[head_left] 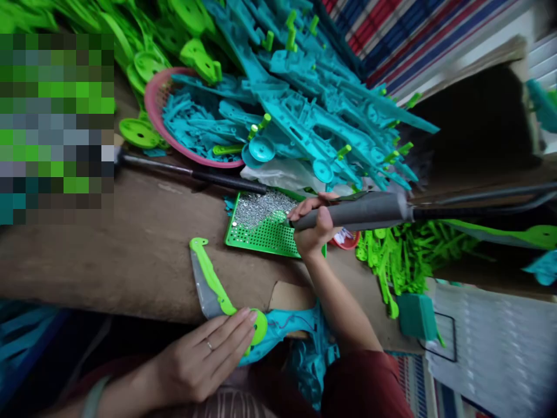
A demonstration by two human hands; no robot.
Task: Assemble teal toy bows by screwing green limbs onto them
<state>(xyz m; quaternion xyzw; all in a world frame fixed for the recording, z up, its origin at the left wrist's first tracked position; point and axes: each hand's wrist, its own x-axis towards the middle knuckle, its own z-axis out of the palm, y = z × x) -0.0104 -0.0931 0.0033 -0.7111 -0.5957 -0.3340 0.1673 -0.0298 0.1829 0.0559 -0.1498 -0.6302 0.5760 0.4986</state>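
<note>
My right hand (315,223) is wrapped round a grey electric screwdriver (361,210), its tip pointing left over a green perforated basket (265,244). Small silvery screws (261,208) are heaped in that basket. My left hand (204,354) has its fingers straight and together over the round end of a green plastic arm (211,276), pressing it against a blue plastic piece (282,322). The thumb is hidden underneath. A translucent grey blade-like strip (203,290) runs along the arm. The blue piece lies at the table's near edge, above my lap.
Blue plastic parts (304,110) are piled at the back, beside a pink basket (152,110) of smaller ones. A dark rod (195,173) crosses the brown table (143,249). Green parts (395,255), a teal block (416,316) and an open cardboard box (474,58) are right.
</note>
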